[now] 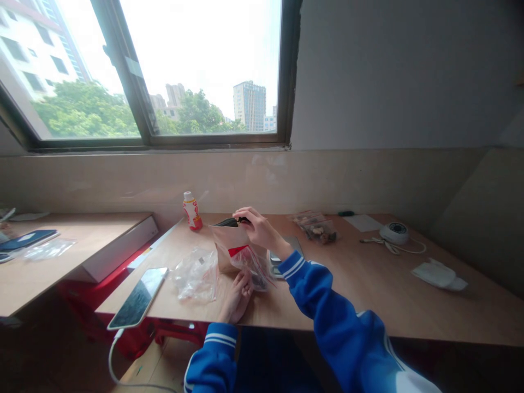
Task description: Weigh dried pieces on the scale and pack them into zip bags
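A light-brown paper bag [226,246] stands upright on the wooden table in front of me, its mouth at the top. My right hand [258,228] reaches over that mouth with bent fingers, closed on a small dark object [243,220] whose kind I cannot make out. Low in front of the bag, my left hand [238,295] has its fingers curled against a clear zip bag [256,267] with a red patch near its top. Left of the paper bag lies a crumpled clear plastic bag [196,275].
A phone [139,297] on a white cable lies at the left edge. Behind stand a red-and-white bottle [191,210] and filled zip bags [315,226]. To the right are a white dome camera [394,233] with its cable and a white tissue pack [439,274].
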The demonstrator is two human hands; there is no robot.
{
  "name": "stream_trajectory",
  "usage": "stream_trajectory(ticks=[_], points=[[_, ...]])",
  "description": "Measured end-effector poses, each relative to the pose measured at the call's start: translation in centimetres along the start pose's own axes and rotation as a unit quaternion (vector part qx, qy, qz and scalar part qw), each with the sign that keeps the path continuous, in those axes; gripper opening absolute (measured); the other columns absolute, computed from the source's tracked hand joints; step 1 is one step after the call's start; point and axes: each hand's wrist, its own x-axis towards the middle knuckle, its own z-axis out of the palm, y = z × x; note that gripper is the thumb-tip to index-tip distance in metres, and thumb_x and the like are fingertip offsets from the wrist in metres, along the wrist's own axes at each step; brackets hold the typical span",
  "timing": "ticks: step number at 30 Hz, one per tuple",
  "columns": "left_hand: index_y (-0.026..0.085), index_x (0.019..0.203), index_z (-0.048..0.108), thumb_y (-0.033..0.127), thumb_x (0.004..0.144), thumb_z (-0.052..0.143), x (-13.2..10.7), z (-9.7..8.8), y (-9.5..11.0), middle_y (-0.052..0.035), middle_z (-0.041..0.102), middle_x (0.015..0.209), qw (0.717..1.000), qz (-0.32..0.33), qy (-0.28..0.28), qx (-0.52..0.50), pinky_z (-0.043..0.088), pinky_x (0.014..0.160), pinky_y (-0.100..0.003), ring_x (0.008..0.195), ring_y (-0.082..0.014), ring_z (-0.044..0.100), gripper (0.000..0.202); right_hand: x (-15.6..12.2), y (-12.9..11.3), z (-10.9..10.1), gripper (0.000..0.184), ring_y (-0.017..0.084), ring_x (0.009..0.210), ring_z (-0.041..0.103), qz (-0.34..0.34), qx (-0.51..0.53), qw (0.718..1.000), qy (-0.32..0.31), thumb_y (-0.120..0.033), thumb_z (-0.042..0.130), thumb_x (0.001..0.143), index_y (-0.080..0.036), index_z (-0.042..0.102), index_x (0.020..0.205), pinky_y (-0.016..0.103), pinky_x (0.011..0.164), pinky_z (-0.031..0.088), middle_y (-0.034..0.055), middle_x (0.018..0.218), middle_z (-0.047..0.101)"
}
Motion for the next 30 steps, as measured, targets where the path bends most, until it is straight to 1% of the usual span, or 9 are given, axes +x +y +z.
stream_trajectory(ticks=[8,13,18,20,22,24,26,28,30], points=[[0.02,0.083,0.063,0.009,0.077,0.067,0.2,-0.4,-0.1,0.0018,0.063,0.077,1.0,-0.001,-0.021,-0.02,0.049,0.058,-0.016,0.063,-0.0072,0.06,0.013,-1.1,0.4,-0.3,0.019,0.018,0.111,0.06,0.007,-0.016,1.0,-0.021,-0.015,0.051,0.088,-0.018,0.068,0.096,0.033,0.098,0.046,0.0085,0.107,0.069],[0.02,0.086,0.062,0.01,0.076,0.067,0.5,-0.7,-0.3,0.0015,0.064,0.08,1.0,0.005,-0.014,-0.014,0.049,0.06,-0.017,0.065,-0.0079,0.061,0.015,-1.2,0.2,-0.5,0.024,0.016,0.092,0.066,0.03,-0.052,0.997,-0.047,-0.011,0.048,0.088,-0.021,0.068,0.097,0.037,0.103,0.039,0.0033,0.096,0.073],[0.021,0.087,0.063,0.01,0.075,0.068,0.4,-0.5,-0.2,0.0018,0.065,0.081,1.0,-0.007,-0.011,-0.012,0.049,0.062,-0.017,0.064,-0.0077,0.06,0.017,-1.6,-1.7,-1.6,0.03,0.018,0.101,0.06,0.039,-0.03,0.997,0.051,-0.006,0.045,0.082,-0.019,0.066,0.099,0.035,0.095,0.043,0.0051,0.101,0.069],[0.021,0.086,0.062,0.009,0.075,0.068,0.4,-0.4,-0.1,0.0021,0.064,0.081,1.0,-0.007,-0.011,-0.015,0.049,0.062,-0.017,0.064,-0.007,0.059,0.017,-2.5,-2.6,-2.2,0.028,0.017,0.089,0.061,0.074,-0.012,0.992,0.099,-0.005,0.043,0.079,-0.018,0.065,0.089,0.031,0.083,0.047,0.0039,0.091,0.068],[0.02,0.085,0.062,0.01,0.075,0.068,0.4,-0.4,-0.1,0.0017,0.065,0.082,1.0,-0.008,-0.012,-0.016,0.049,0.063,-0.016,0.066,-0.007,0.06,0.016,-4.1,-3.1,-2.7,0.026,0.015,0.071,0.06,0.145,0.003,0.984,0.107,-0.004,0.041,0.075,-0.018,0.063,0.077,0.026,0.068,0.047,0.0014,0.076,0.065],[0.021,0.086,0.063,0.01,0.075,0.068,0.4,-0.5,-0.1,0.0008,0.065,0.085,1.0,-0.007,-0.013,-0.012,0.049,0.065,-0.017,0.069,-0.0076,0.061,0.016,-6.2,-3.0,-2.9,0.026,0.013,0.062,0.058,0.235,0.0,0.97,0.067,-0.003,0.04,0.073,-0.018,0.061,0.069,0.023,0.06,0.044,0.0,0.067,0.063],[0.021,0.087,0.063,0.012,0.075,0.068,0.6,-0.6,-0.2,0.0003,0.066,0.088,1.0,-0.002,-0.018,-0.001,0.049,0.066,-0.018,0.071,-0.0082,0.061,0.016,-8.3,-2.5,-2.6,0.029,0.014,0.064,0.06,0.306,-0.006,0.952,-0.014,-0.002,0.039,0.071,-0.017,0.063,0.07,0.024,0.062,0.045,0.0011,0.068,0.066],[0.022,0.089,0.064,0.014,0.076,0.067,0.6,-0.7,-0.3,0.0002,0.066,0.089,1.0,0.003,-0.027,0.008,0.049,0.066,-0.019,0.071,-0.0086,0.061,0.015,-9.9,-1.8,-1.8,0.032,0.016,0.069,0.063,0.337,0.006,0.935,-0.109,-0.001,0.04,0.071,-0.017,0.067,0.078,0.025,0.067,0.047,0.003,0.076,0.07],[0.022,0.089,0.065,0.016,0.077,0.066,0.6,-0.6,-0.3,-0.0002,0.067,0.09,0.999,0.005,-0.036,0.015,0.049,0.067,-0.019,0.072,-0.009,0.061,0.013,-10.8,-1.4,-0.8,0.033,0.018,0.076,0.065,0.332,0.036,0.929,-0.162,-0.003,0.043,0.074,-0.017,0.068,0.091,0.027,0.071,0.049,0.0046,0.086,0.072]])
